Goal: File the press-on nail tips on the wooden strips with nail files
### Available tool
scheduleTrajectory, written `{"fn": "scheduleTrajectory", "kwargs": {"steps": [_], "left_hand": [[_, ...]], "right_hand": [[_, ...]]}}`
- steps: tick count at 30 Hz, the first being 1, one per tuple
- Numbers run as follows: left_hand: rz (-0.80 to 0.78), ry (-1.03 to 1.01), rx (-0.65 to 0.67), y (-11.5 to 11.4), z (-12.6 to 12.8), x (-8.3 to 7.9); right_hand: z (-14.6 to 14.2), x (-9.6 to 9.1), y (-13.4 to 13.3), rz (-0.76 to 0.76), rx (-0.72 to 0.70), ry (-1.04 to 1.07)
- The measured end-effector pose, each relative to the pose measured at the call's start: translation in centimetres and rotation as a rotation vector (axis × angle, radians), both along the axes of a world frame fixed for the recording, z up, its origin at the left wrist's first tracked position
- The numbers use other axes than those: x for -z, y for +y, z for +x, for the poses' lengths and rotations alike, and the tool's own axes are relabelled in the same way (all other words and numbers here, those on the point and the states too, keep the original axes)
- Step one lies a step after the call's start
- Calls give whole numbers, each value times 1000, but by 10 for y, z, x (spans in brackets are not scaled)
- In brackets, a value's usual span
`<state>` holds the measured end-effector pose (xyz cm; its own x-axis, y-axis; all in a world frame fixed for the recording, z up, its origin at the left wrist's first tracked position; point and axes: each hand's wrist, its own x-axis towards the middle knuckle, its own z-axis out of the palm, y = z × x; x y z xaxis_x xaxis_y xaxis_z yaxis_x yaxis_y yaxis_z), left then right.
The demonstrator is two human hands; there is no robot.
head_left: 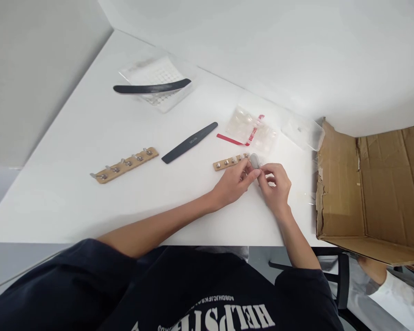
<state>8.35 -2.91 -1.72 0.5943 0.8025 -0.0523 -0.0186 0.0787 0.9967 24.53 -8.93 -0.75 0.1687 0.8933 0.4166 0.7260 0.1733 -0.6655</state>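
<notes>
A small grey oval piece [254, 160] with a smooth face is between my two hands. My left hand [232, 183] has its fingers closed around the piece's lower left side. At its lower right edge, the fingertips of my right hand [276, 187] pinch together; exactly what lies between them is partly hidden. Just behind my left hand is a short wooden strip [222, 165] bearing several small pegs with pale tips, its right end partly covered. A longer wooden strip [127, 166] with metal pegs and clear nail tips lies to the left.
A dark nail file [189, 142] lies mid-table. Another black file [152, 88] rests on a clear box [165, 105] with a white dotted sheet. Plastic packaging with red strips [251, 128] and a clear lid [305, 131] are behind my hands. An open cardboard box [341, 193] stands right; a person's arm [374, 271] shows below it.
</notes>
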Motion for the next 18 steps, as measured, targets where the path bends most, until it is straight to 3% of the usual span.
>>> {"fn": "scheduleTrajectory", "kwargs": {"steps": [9, 18], "left_hand": [[71, -4, -37, 0, 0, 0], [-31, -103, -48, 3, 0, 1]], "right_hand": [[2, 3, 0, 144, -96, -138], [3, 9, 0, 108, -121, -110]]}}
